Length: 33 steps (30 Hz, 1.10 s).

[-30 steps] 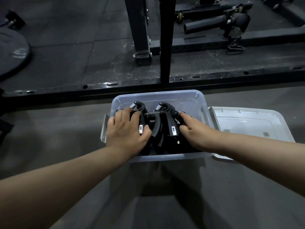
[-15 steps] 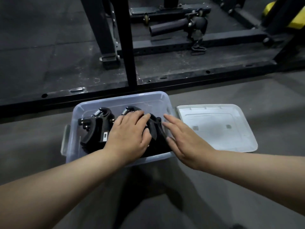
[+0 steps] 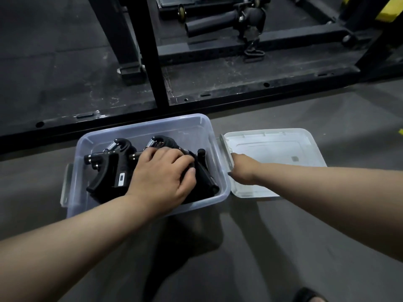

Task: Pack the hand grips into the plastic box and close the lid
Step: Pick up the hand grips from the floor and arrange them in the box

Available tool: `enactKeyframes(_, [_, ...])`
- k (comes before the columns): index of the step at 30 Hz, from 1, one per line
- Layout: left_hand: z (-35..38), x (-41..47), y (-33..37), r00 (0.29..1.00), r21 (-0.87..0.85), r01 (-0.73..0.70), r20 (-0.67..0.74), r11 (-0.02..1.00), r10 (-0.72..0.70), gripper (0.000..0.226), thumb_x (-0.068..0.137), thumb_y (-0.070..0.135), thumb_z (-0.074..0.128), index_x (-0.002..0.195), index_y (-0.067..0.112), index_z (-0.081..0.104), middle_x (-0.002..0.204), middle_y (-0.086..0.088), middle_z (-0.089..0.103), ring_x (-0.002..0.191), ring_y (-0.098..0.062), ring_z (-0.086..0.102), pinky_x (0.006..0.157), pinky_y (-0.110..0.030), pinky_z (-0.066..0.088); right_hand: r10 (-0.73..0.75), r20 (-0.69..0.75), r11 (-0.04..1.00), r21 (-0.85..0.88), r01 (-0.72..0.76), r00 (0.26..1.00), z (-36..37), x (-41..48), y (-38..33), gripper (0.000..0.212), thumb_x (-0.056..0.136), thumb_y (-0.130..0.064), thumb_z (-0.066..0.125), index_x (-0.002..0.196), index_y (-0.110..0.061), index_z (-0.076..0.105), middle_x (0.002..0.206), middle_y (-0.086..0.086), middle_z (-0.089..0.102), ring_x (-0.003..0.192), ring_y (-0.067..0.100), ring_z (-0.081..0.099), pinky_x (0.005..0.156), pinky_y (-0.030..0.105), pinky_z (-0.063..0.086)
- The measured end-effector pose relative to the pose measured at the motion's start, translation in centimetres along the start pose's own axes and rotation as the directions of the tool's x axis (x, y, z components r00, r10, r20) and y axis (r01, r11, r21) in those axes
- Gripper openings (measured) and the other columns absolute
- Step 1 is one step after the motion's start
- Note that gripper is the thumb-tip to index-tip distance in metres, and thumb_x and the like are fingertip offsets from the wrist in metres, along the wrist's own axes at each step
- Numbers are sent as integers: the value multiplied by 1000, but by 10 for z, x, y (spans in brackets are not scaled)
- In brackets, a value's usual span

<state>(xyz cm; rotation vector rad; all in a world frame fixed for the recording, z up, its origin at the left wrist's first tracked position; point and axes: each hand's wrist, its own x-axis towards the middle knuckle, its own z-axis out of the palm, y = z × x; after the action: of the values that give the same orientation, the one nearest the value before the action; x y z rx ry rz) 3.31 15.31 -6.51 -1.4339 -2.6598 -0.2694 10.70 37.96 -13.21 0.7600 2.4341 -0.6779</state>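
The hand grips (image 3: 113, 168) lie in the plastic box (image 3: 141, 129) on the floor (image 3: 283, 236), spring ends toward the far wall and handles running back toward the person. The left hand (image 3: 161, 177) covers the right-hand one, fingers curled over it. The right hand (image 3: 242, 168) reaches over the lid (image 3: 283, 144), which lies just beside the box. The side latch (image 3: 226, 153) hides its fingers, so I cannot tell how they lie.

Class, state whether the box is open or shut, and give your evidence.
Open. The lid lies flat right of the box, not on it; hand grips show inside.
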Motion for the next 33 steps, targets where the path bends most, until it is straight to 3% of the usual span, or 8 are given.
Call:
enactKeyframes(4, [1,-2,-2,998,53,-37,45,998,35,38,88,44,47,110,21,67,102,5,69,105,-21,61,99,-43,39,-99,98,976,-182,116,990,5,-8,-11,39,90,-41,52,123,-20,56,121,2,54,105,27,56,90,32,46])
enactKeyframes(6, [5,-5,-6,997,74,-65,50,995,61,36,90,41,46,110,19,67,101,4,71,108,-20,63,101,-43,37,-102,150,921,-358,150,983,12,-8,-8,40,92,-36,46,130,-31,51,130,6,51,112,31,53,97,37,46])
enactKeyframes(9, [10,-10,-7,998,70,-69,7,995,69,36,91,39,46,111,17,67,102,4,73,112,-16,63,104,-42,35,-87,263,854,-476,208,961,26,-7,1,58,87,-18,43,139,-43,35,132,6,48,111,31,47,95,42,47])
enactKeyframes(12, [10,-14,-9,985,42,-110,-127,993,115,32,92,34,54,115,16,67,106,5,72,113,-14,64,103,-43,36,-122,279,819,-514,255,952,24,-14,-4,60,89,-9,40,144,-33,34,131,4,48,117,30,38,96,40,45])
enactKeyframes(16, [4,-23,-14,949,17,-150,-276,989,149,28,93,29,59,118,17,68,122,8,68,115,-10,63,99,-45,40,-154,259,824,-499,268,954,23,-11,-1,52,92,-18,39,140,-38,39,130,5,50,115,28,41,95,39,45])
enactKeyframes(25, [4,-18,-10,989,1,-145,-23,989,145,43,91,49,46,116,21,68,114,10,71,117,-15,62,104,-48,37,-144,266,837,-481,260,953,20,-18,-5,44,96,-11,43,139,-22,44,130,8,50,117,26,44,98,36,45])
enactKeyframes(30, [4,-14,-11,978,74,-192,-71,979,197,37,90,45,48,97,17,71,90,7,75,104,-14,69,102,-43,37,-146,276,823,-499,272,950,21,-23,-6,46,96,-7,42,140,-21,43,129,7,48,115,25,44,97,35,46])
enactKeyframes(33, [9,-17,-10,975,55,-170,-137,984,176,31,93,40,51,96,15,70,87,5,75,102,-13,69,103,-43,36,-160,263,825,-494,275,951,18,-28,-9,45,97,-7,41,140,-21,44,131,2,49,116,24,43,98,35,45])
